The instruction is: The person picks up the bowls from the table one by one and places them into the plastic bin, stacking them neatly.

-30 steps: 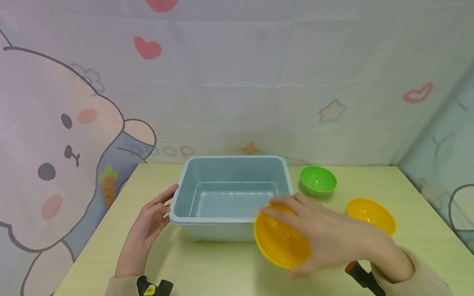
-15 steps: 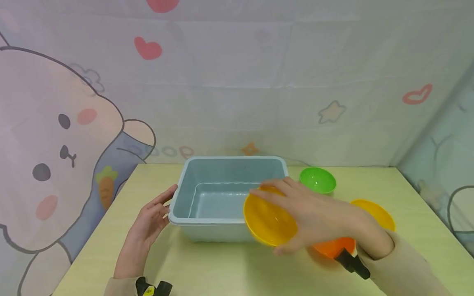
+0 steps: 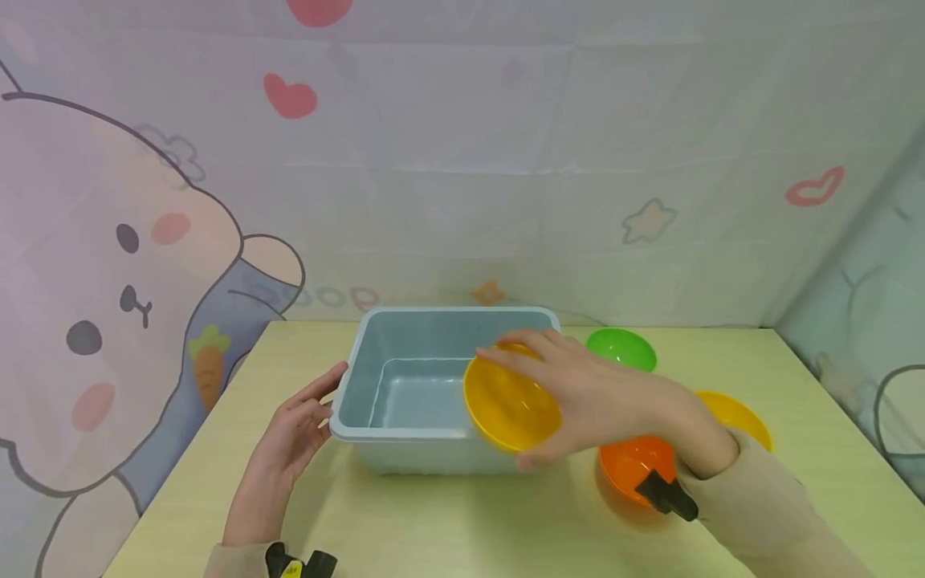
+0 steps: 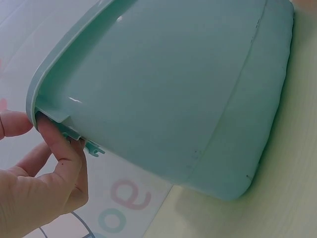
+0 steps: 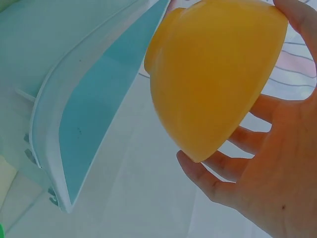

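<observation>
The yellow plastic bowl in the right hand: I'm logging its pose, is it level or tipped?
Tipped. The yellow plastic bowl faces sideways toward the camera, gripped by the right hand over the pale blue plastic tub.

I can read no words, brand names or numbers anywhere here. The small yellow tag [image 3: 291,568] on the strap at my left wrist carries dark marks, too tiny and blurred to make out. The backdrop [image 3: 462,160] behind my table shows only cartoon drawings, hearts and stars, no lettering.
</observation>
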The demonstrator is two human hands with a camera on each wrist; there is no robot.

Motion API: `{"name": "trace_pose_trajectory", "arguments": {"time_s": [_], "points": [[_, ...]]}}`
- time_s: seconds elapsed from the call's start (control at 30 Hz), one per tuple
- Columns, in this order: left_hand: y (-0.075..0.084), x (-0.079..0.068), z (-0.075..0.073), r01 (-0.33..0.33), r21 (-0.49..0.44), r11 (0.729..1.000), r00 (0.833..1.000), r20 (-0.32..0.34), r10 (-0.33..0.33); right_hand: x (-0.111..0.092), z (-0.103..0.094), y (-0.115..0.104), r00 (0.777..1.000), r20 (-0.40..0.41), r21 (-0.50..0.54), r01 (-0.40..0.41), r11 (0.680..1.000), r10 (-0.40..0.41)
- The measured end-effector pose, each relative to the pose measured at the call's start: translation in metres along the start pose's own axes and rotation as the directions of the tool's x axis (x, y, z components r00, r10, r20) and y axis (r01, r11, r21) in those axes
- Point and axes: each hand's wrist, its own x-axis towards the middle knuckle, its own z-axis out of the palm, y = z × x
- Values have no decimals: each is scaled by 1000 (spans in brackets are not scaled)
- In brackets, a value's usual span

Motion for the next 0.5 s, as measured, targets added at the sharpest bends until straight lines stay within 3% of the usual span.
{"name": "trace_pose_trajectory", "arguments": {"time_s": [0.5], "points": [[-1, 0, 1, -11, -5, 1000, 1000, 16, 11, 22, -2, 8, 999, 10, 35, -42, 999, 42]]}}
